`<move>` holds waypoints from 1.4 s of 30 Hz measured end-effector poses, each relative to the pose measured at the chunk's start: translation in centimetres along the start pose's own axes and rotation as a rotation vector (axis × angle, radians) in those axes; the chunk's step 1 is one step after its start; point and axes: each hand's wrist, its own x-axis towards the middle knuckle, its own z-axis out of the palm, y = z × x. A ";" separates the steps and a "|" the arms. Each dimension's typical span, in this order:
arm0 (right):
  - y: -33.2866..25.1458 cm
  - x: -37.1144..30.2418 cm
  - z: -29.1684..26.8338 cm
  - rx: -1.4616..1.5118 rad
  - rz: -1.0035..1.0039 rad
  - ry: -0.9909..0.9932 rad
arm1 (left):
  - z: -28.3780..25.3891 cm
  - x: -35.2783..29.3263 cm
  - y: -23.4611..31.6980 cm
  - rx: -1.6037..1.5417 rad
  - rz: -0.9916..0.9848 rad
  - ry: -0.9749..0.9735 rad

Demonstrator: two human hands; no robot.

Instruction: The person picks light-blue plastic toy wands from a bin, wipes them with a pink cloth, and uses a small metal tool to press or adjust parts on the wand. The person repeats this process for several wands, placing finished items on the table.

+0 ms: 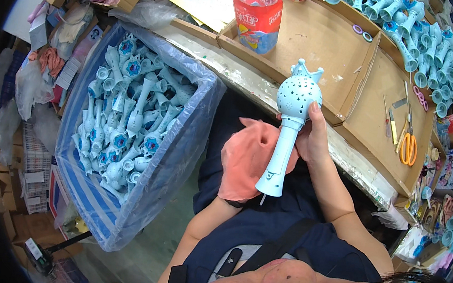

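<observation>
Showing near centre, toward two o'clock, a blue wand is gripped by the right hand; whether the pink-covered left hand grips cannot be told. At nine, a plastic-lined bin is filled with similar wands.

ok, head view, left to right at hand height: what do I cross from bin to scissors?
Bin → left hand → wand → right hand → orange scissors.
</observation>
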 end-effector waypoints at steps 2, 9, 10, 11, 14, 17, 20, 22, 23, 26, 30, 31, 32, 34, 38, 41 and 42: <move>0.1 0.0 0.1 0.017 0.009 0.001 | -0.6 0.1 0.0 0.072 0.044 0.134; -0.1 -0.7 1.2 -0.034 0.015 -0.001 | -2.1 -0.9 0.3 -0.271 0.308 0.140; -0.2 -0.8 1.4 -0.072 0.004 0.015 | -2.2 -0.8 0.4 -0.238 0.356 0.123; -0.2 -0.8 1.5 -0.111 -0.007 0.031 | -2.2 -0.7 0.5 -0.362 0.370 0.110; 0.1 -0.7 1.7 -0.200 -0.006 0.004 | -1.9 -0.2 1.2 -0.442 0.400 0.038; 0.7 -0.4 1.5 -0.273 -0.056 0.025 | -2.3 -1.0 1.8 -0.891 -0.002 -0.172; 1.5 -0.3 1.1 -0.349 -0.118 0.046 | -2.7 -2.2 1.4 -0.969 -0.344 -0.359; 1.9 -0.4 0.8 -0.357 -0.138 0.043 | -2.0 -2.4 0.8 -1.084 -0.336 -0.315; 2.0 -0.4 0.8 -0.365 -0.141 0.050 | -1.5 -2.5 0.4 -1.151 -0.323 -0.287; 1.9 -0.3 0.5 -0.333 -0.137 0.057 | 0.1 -2.3 -0.6 -1.470 -0.378 -0.283; 1.6 -0.1 0.1 -0.217 0.011 0.015 | 1.0 -2.2 -1.6 -0.911 0.023 -0.278; 1.8 -0.2 0.2 -0.231 -0.002 0.024 | 1.2 -2.3 -1.6 -0.924 -0.050 -0.302; 2.0 -0.3 0.2 -0.246 -0.012 0.033 | 1.3 -2.5 -1.6 -1.034 -0.212 -0.326; 2.4 -0.5 0.3 -0.322 -0.068 0.047 | 1.6 -2.5 -1.9 -1.303 -0.359 -0.378; 2.8 -0.5 0.5 -0.283 -0.053 0.065 | 2.5 -2.8 -2.3 -1.074 -0.314 -0.224; 2.4 -0.6 0.7 -0.315 -0.086 0.068 | 2.4 -3.2 -1.8 -1.680 -0.511 -0.286; 2.2 -0.7 0.9 -0.293 -0.086 0.039 | 2.0 -3.4 -1.6 -1.807 -0.445 -0.317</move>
